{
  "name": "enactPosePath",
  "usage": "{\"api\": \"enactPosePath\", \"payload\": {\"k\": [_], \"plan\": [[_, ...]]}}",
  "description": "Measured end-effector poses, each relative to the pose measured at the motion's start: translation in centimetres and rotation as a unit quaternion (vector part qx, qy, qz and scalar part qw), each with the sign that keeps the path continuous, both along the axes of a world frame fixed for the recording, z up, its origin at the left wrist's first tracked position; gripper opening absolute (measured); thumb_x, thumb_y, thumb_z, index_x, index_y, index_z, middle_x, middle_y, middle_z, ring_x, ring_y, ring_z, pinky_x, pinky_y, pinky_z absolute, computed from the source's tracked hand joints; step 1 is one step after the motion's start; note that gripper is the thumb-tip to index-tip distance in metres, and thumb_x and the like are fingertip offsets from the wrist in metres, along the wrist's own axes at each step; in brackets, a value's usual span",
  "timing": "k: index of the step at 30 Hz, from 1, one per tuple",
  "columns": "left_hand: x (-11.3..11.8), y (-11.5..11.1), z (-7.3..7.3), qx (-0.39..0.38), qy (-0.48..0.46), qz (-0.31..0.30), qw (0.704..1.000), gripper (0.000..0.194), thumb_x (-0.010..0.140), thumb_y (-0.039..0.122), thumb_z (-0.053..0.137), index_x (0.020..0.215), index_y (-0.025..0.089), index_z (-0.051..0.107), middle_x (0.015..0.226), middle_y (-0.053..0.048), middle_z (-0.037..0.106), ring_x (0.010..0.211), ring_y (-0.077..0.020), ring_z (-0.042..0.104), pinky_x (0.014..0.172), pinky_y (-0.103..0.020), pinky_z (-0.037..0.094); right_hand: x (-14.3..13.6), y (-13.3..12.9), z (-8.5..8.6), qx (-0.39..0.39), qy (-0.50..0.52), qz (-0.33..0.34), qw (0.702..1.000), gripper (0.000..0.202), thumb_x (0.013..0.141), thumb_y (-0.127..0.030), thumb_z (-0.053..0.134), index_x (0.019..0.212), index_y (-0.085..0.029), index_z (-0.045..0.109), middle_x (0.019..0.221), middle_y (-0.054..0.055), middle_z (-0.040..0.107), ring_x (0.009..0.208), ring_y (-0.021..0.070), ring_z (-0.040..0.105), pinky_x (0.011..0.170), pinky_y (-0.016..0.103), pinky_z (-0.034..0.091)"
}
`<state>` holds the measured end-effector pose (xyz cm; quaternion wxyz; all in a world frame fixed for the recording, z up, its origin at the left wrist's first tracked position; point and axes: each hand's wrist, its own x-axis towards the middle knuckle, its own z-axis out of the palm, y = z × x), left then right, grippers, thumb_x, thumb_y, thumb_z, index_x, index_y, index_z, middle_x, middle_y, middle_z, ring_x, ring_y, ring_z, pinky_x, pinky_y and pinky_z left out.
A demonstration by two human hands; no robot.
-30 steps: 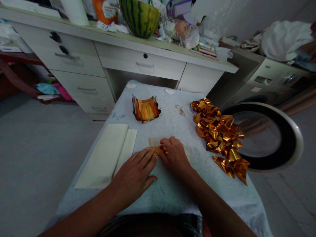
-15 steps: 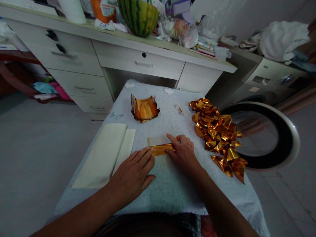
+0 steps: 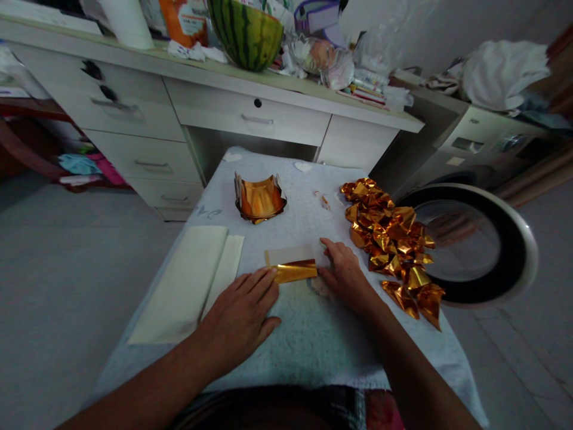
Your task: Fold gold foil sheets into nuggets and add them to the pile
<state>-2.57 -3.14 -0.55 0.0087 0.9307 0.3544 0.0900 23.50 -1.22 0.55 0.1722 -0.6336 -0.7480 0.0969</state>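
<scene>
A sheet of gold foil paper (image 3: 295, 271) lies in front of me, its near edge folded over so a gold strip shows below the pale backing. My left hand (image 3: 244, 310) rests flat, fingers stretched, with its fingertips pressing the strip's left end. Beside the strip's right end is my right hand (image 3: 344, 272), index finger and thumb apart, holding nothing that I can see. To the left lies a stack of pale paper sheets (image 3: 183, 280). Farther back stands a holder of curved gold foil pieces (image 3: 260, 198). Folded gold foil shapes (image 3: 394, 233) are heaped at the right.
A light cloth (image 3: 286, 352) covers the table. Behind it stands a white desk (image 3: 255, 116) with a cut watermelon (image 3: 246, 36) and clutter on top. The round door (image 3: 465, 245) of a washing machine (image 3: 474, 140) hangs open close to the table's right side.
My right hand has slid right, off the gold strip, leaving its right end uncovered. My left hand stays pressed on the left end. The view has shifted slightly.
</scene>
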Motion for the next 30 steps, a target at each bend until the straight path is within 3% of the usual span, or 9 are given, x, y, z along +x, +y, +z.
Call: {"api": "enactPosePath", "payload": {"k": [3,6,10,14,23,30], "plan": [[0.6,0.4,0.9,-0.012,-0.012,0.006,1.0,0.045,0.084,0.036,0.067,0.122,0.016,0.056,0.135,-0.015,0.058,0.125,-0.0314,0.052,0.104,-0.048,0.041,-0.5,-0.2,1.0,0.06,0.089,0.034,0.994,0.03,0.083,-0.015,0.058,0.113,-0.015,0.055,0.101,0.009,0.057,0.095,0.0235,0.051,0.085,0.036,0.041],[1.4,1.2,1.8,-0.049,-0.018,0.023,0.998,0.038,0.085,0.031,0.067,0.12,0.019,0.057,0.119,-0.01,0.066,0.108,-0.0285,0.059,0.095,-0.047,0.046,-1.8,-0.2,1.9,0.013,0.064,0.136,0.989,0.011,0.084,-0.015,0.059,0.094,-0.019,0.059,0.095,0.006,0.059,0.09,0.0214,0.05,0.08,0.035,0.038],[2.3,2.6,2.4,-0.075,-0.003,0.033,0.997,0.021,0.086,0.027,0.065,0.105,0.019,0.063,0.101,-0.007,0.066,0.096,-0.028,0.059,0.085,-0.046,0.049,-3.0,0.5,2.2,-0.031,-0.013,0.184,0.982,0.008,0.082,-0.014,0.061,0.088,-0.02,0.061,0.095,0.004,0.06,0.09,0.0202,0.05,0.078,0.034,0.033],[2.7,3.4,2.0,-0.058,-0.012,0.029,0.998,0.013,0.088,0.021,0.06,0.099,0.017,0.066,0.093,-0.007,0.065,0.089,-0.0257,0.059,0.081,-0.042,0.051,-2.9,1.3,1.9,-0.029,-0.04,0.196,0.979,0.01,0.083,-0.012,0.057,0.087,-0.019,0.063,0.091,0.004,0.061,0.087,0.0191,0.05,0.077,0.034,0.031],[2.4,3.2,0.3,0.039,-0.021,0.047,0.998,0.02,0.089,0.009,0.053,0.101,0.018,0.066,0.093,-0.003,0.07,0.069,-0.0207,0.066,0.057,-0.034,0.056,-2.5,1.4,-0.1,0.046,0.008,0.182,0.982,0.021,0.073,-0.006,0.054,0.088,-0.019,0.062,0.093,0.005,0.061,0.092,0.0217,0.049,0.081,0.036,0.032],[2.1,3.9,-1.1,0.139,-0.179,0.027,0.974,0.025,0.093,0.007,0.043,0.102,0.013,0.066,0.102,-0.011,0.072,0.086,-0.0226,0.07,0.075,-0.037,0.061,-2.2,1.4,-1.1,0.093,0.053,0.17,0.98,0.022,0.074,-0.002,0.055,0.086,-0.019,0.06,0.09,0.004,0.062,0.091,0.0201,0.049,0.082,0.034,0.033]]}}
